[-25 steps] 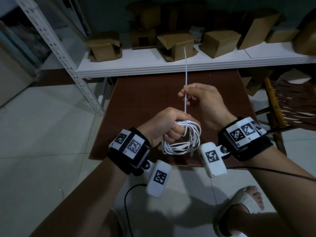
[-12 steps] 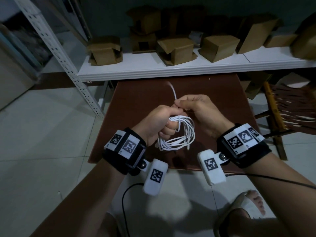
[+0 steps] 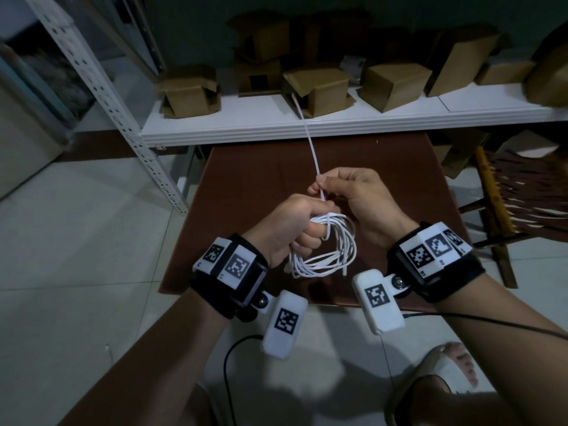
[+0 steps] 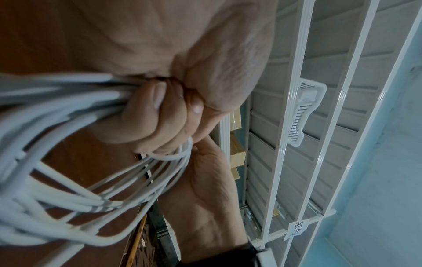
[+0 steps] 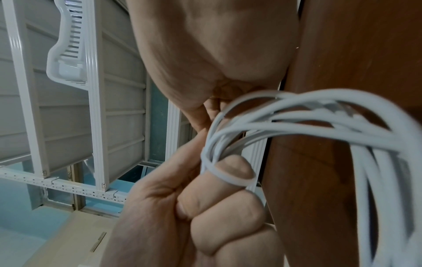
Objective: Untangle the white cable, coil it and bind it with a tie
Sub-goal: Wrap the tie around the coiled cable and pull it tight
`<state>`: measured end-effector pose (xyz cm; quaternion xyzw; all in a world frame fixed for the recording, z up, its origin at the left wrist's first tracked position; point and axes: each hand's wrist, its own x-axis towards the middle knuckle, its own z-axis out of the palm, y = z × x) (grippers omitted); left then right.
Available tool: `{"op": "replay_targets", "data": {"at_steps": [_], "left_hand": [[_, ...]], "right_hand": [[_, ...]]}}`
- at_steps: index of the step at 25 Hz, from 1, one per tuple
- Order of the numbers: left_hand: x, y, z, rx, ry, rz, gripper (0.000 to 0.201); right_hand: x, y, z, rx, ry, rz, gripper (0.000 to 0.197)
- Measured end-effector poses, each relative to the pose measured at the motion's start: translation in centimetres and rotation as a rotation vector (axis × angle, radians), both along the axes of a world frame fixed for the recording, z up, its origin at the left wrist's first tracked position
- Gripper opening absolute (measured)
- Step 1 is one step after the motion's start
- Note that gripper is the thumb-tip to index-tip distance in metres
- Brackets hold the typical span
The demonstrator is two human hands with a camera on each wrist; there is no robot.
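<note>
white cable (image 3: 325,250) in both hands

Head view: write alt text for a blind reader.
The left hand grips a coiled white cable over a brown table, while the right hand pinches a thin white strip pulled straight up from the coil.

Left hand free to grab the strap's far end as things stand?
Probably not: the left hand grips the cable coil, and the strap juts away beyond the right hand, which pinches it.
</note>
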<state>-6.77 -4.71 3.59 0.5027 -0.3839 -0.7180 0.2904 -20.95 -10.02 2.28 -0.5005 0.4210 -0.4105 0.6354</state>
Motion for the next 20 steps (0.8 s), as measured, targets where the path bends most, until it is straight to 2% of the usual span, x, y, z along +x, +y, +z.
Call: {"op": "replay_targets", "data": {"at_steps": [6, 9, 13, 16, 18, 20], "left_hand": [[-0.3, 0.3, 0.1, 0.046, 0.006, -0.084, 0.019], [-0.1, 0.1, 0.2, 0.045, -0.034, -0.042, 0.026], [0.3, -0.1, 0.1, -0.068, -0.017, 0.039, 0.030], [0.9, -0.3, 0.2, -0.076, -0.001, 0.025, 0.029], [1.1, -0.4, 0.3, -0.073, 0.000, 0.004, 0.023], [1.1, -0.6, 0.2, -0.070, 0.023, -0.003, 0.026]], "right_hand": [[-0.3, -0.7, 0.1, -0.051, 0.060, -0.061, 0.017], [-0.2, -0.7, 0.1, -0.037, 0.038, -0.072, 0.016], [-0.5, -1.0, 0.3, -0.015, 0.018, -0.010, 0.017], [-0.4, -0.4, 0.1, -0.054, 0.034, 0.074, 0.028], [-0.1, -0.2, 0.1, -0.052, 0.017, 0.079, 0.025], [0.0, -0.2, 0.1, -0.033, -0.021, 0.042, 0.020]]}}
